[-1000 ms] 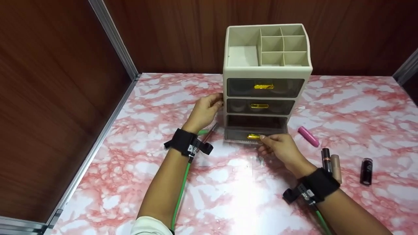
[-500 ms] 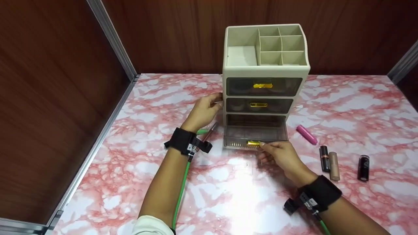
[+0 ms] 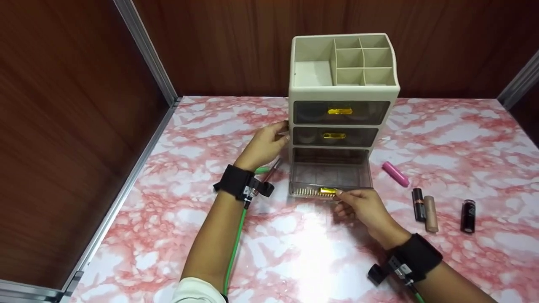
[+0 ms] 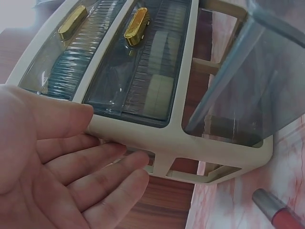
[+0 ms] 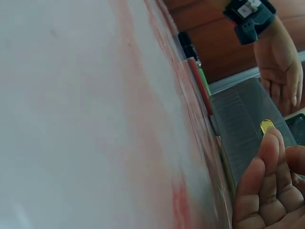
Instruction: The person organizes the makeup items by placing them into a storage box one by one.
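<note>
A cream cosmetics organizer (image 3: 343, 93) stands upright at the back of the table, with divided compartments on top and three smoky transparent drawers below. Its bottom drawer (image 3: 330, 173) is pulled well out, and nothing can be made out inside. My right hand (image 3: 365, 212) pinches that drawer's gold handle (image 3: 327, 191) between thumb and fingers; the right wrist view shows the fingertips at the handle (image 5: 267, 126). On the organizer's left side rests my left hand (image 3: 264, 145), its thumb at the front frame and its fingers fairly straight along the side wall (image 4: 138, 136).
Right of the organizer lie a pink tube (image 3: 396, 174), a black tube (image 3: 418, 204), a beige tube (image 3: 430, 213) and a black lipstick (image 3: 468, 216). A slim dark-red tube (image 3: 273, 167) and a green item (image 3: 262, 170) lie near my left wrist. A wooden panel (image 3: 236, 50) rises behind.
My right hand has drawn the bottom drawer farther out toward me, and its inside shows more. The left hand has stayed at the organizer's side.
</note>
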Action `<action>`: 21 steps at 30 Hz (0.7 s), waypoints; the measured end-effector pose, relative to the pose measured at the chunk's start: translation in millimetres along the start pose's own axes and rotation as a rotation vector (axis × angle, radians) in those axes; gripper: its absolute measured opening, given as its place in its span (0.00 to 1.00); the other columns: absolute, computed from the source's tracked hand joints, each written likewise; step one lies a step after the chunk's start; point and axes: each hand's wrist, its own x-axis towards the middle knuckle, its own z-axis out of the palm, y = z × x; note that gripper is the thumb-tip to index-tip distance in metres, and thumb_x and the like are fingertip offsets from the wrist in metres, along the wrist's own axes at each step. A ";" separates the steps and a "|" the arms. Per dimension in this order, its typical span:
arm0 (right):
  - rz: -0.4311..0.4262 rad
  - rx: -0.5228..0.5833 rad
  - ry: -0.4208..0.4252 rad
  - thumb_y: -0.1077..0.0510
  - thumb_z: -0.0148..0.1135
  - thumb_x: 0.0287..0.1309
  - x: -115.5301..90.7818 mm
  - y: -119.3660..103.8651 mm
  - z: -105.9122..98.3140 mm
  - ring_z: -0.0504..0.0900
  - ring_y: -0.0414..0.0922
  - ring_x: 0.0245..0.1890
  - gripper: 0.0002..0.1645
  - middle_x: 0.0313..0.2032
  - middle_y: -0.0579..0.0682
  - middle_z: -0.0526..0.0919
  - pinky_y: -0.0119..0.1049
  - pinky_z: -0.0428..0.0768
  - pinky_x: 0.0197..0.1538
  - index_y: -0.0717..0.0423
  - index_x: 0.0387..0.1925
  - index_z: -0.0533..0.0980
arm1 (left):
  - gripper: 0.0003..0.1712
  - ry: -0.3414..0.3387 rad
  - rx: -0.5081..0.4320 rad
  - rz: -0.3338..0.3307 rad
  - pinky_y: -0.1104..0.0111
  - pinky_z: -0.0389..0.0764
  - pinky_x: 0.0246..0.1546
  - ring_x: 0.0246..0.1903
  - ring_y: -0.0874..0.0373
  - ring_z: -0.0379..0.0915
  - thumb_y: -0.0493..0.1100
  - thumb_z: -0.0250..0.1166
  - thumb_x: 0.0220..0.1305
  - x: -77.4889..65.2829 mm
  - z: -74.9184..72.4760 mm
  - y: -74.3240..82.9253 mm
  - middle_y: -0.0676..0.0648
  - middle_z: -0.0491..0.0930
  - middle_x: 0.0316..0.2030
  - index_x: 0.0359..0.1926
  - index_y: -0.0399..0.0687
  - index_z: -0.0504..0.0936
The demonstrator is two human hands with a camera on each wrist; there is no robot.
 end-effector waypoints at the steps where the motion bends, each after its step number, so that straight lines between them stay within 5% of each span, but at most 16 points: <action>1: -0.008 0.000 -0.006 0.47 0.60 0.53 -0.7 0.6 0.3 0.79 0.44 0.21 0.29 0.23 0.55 0.81 0.38 0.77 0.22 0.73 0.40 0.75 | 0.21 0.000 0.002 0.001 0.75 0.69 0.46 0.46 0.61 0.72 0.40 0.54 0.63 0.1 0.2 -0.6 0.50 0.73 0.51 0.58 0.48 0.69; 10: -0.015 0.033 -0.010 0.49 0.61 0.52 -5.6 0.9 1.8 0.78 0.44 0.18 0.27 0.21 0.55 0.80 0.34 0.71 0.17 0.74 0.33 0.75 | 0.22 -0.005 -0.045 0.002 0.74 0.70 0.45 0.47 0.53 0.72 0.39 0.54 0.62 0.7 0.7 -4.8 0.49 0.73 0.51 0.58 0.45 0.68; 21: -0.043 -0.021 -0.067 0.46 0.57 0.56 -9.8 1.5 -1.9 0.79 0.48 0.22 0.29 0.24 0.59 0.80 0.39 0.77 0.25 0.73 0.38 0.74 | 0.22 -0.012 -0.024 -0.001 0.74 0.69 0.46 0.48 0.55 0.71 0.40 0.55 0.62 1.1 0.3 -4.2 0.49 0.73 0.51 0.58 0.45 0.68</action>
